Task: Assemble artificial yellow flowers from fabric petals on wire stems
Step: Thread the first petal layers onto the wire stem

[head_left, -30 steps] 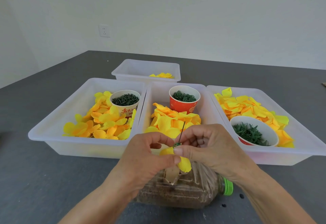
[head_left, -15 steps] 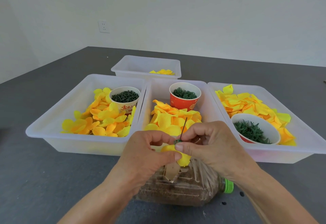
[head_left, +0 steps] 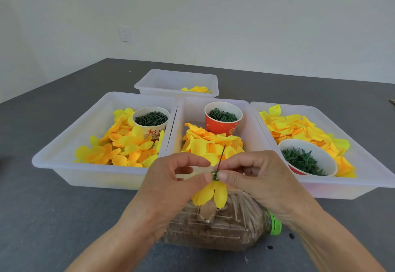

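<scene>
Left hand [head_left: 171,183]: curled, thumb and forefinger pinching the flower at its green base, just in front of the middle tray
Right hand [head_left: 254,177]: curled, thumb and forefinger pinching the same green ring [head_left: 214,175] from the other side, fingertips almost touching those of the left
Wire stem [head_left: 221,157]: thin, dark, rising tilted from between the fingertips, seen against the petal heap behind
Flower [head_left: 213,194]: yellow fabric petals hanging down below the ring, held above the bottle
Bottle [head_left: 213,229]: clear plastic, lying on its side, brown filling, green cap [head_left: 274,226] pointing right, near edge of the grey table [head_left: 42,218]
Left tray [head_left: 64,164]: yellow and orange petals, white cup [head_left: 151,122] of dark green pieces
Middle tray [head_left: 188,111]: petal heap, red cup [head_left: 222,118] of green rings
Right tray [head_left: 363,177]: petals, white bowl [head_left: 310,160] of green spiky leaves
Far tray [head_left: 177,81]: behind the others, few yellow petals in its right corner
</scene>
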